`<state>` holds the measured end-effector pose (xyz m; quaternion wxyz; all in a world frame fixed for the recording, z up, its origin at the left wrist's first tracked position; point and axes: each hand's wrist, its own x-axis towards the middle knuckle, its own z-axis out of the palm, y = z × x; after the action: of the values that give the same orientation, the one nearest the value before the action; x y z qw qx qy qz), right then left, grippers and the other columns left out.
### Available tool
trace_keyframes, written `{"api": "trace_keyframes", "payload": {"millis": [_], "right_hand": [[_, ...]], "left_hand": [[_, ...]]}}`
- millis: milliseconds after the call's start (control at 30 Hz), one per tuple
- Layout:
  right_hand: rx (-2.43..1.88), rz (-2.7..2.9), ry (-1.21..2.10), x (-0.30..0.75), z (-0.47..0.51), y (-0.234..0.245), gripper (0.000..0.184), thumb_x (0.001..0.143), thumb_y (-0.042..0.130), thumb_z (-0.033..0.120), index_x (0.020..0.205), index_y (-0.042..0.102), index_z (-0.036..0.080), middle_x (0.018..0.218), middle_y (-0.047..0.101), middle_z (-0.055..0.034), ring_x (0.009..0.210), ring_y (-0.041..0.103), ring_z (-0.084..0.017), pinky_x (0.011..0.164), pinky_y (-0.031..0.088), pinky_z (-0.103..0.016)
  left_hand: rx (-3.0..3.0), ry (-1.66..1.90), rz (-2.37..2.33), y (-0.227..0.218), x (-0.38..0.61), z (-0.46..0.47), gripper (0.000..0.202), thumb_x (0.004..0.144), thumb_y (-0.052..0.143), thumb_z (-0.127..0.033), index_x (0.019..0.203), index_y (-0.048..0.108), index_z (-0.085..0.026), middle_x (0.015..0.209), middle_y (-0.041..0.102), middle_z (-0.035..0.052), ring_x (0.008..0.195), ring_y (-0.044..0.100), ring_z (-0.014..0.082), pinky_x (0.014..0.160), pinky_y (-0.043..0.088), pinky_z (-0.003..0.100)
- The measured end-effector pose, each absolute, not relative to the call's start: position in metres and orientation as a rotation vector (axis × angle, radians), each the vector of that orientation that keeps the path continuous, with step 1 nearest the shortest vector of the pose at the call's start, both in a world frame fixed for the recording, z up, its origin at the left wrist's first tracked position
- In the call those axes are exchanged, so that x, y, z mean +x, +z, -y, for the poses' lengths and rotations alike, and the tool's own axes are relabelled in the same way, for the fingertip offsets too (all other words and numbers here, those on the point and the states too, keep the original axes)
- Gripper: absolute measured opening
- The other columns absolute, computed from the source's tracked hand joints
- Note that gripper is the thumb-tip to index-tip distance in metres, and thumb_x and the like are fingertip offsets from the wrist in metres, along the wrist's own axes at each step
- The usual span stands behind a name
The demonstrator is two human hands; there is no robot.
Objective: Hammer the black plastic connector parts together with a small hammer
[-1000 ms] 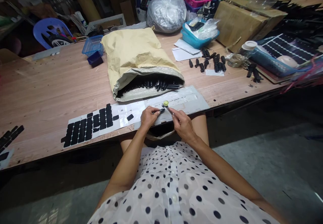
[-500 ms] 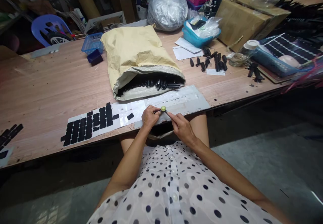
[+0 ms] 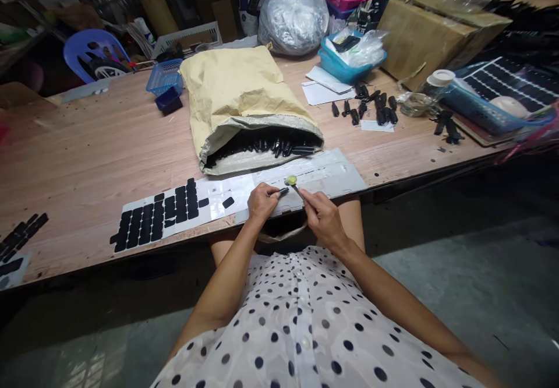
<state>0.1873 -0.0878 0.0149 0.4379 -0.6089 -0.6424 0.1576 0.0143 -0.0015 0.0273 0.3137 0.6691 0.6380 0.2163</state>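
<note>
My left hand [image 3: 262, 201] is closed on a small black piece [image 3: 283, 191], whose narrow end sticks out to the right of the fingertips. Closed around a thin, dark handle, my right hand [image 3: 324, 215] holds a tool with a rounded yellow-green head [image 3: 291, 180]; its exact kind is unclear. That head sits just above the black piece, apart from it. Both hands are at the table's front edge, over a grey-white board [image 3: 325, 173]. Behind them a yellow paper sack [image 3: 236, 82] lies with its mouth towards me, many glossy black pieces [image 3: 279, 145] inside.
Rows of flat black stickers [image 3: 142, 225] on a backing sheet lie to the left. Loose black parts [image 3: 381, 108] are scattered at the right, near a blue basket [image 3: 345, 72] and a cardboard box [image 3: 430, 35]. A small navy tray [image 3: 169, 101] stands left of the sack.
The tool's yellow-green head has moved up and slightly right, away from my left fingertips, and tilted. The black piece's end now shows. The view has shifted slightly.
</note>
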Motion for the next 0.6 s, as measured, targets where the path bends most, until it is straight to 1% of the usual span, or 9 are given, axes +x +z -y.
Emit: {"api": "trace_keyframes", "payload": {"millis": [100,200,300,500,600], "right_hand": [[-1.534,1.531,0.378,0.197,0.082,0.020,0.042,0.101,0.045,0.029,0.131,0.074,0.029,0.091,0.071,-0.0075,0.089,0.069,-0.022,0.086,0.059,-0.035],[-1.552,1.473,0.395,0.206,0.079,0.019,0.041,0.099,0.047,0.027,0.129,0.075,0.027,0.101,0.075,-0.0092,0.096,0.070,-0.024,0.089,0.059,-0.038],[-1.560,1.417,0.429,0.209,0.081,0.015,0.040,0.097,0.049,0.028,0.127,0.076,0.025,0.107,0.077,-0.0103,0.100,0.071,-0.025,0.090,0.059,-0.039],[-1.565,1.405,0.502,0.204,0.086,0.011,0.039,0.097,0.051,0.030,0.126,0.076,0.026,0.105,0.077,-0.0092,0.092,0.070,-0.023,0.088,0.060,-0.039],[-1.547,1.424,0.489,0.200,0.084,0.012,0.039,0.098,0.049,0.031,0.126,0.076,0.027,0.104,0.077,-0.0090,0.093,0.070,-0.024,0.089,0.060,-0.040]], "left_hand": [[1.746,0.574,-1.699,0.026,0.014,0.000,0.011,0.083,0.076,-0.024,0.086,0.084,-0.031,0.096,0.076,0.0004,0.091,0.069,0.0196,0.076,0.053,0.029],[1.731,0.567,-1.713,0.025,0.014,-0.001,0.011,0.084,0.075,-0.024,0.086,0.085,-0.030,0.095,0.075,0.0008,0.089,0.068,0.0193,0.073,0.053,0.028],[1.724,0.570,-1.719,0.024,0.013,-0.002,0.012,0.083,0.076,-0.023,0.086,0.085,-0.030,0.094,0.075,0.0008,0.088,0.068,0.0196,0.070,0.052,0.029],[1.736,0.547,-1.726,0.022,0.010,-0.007,0.009,0.084,0.077,-0.026,0.084,0.085,-0.031,0.094,0.076,0.0007,0.088,0.069,0.0205,0.072,0.053,0.029],[1.754,0.540,-1.723,0.024,0.010,-0.008,0.010,0.084,0.076,-0.026,0.084,0.085,-0.032,0.093,0.076,0.0007,0.089,0.069,0.0212,0.072,0.053,0.029]]}}
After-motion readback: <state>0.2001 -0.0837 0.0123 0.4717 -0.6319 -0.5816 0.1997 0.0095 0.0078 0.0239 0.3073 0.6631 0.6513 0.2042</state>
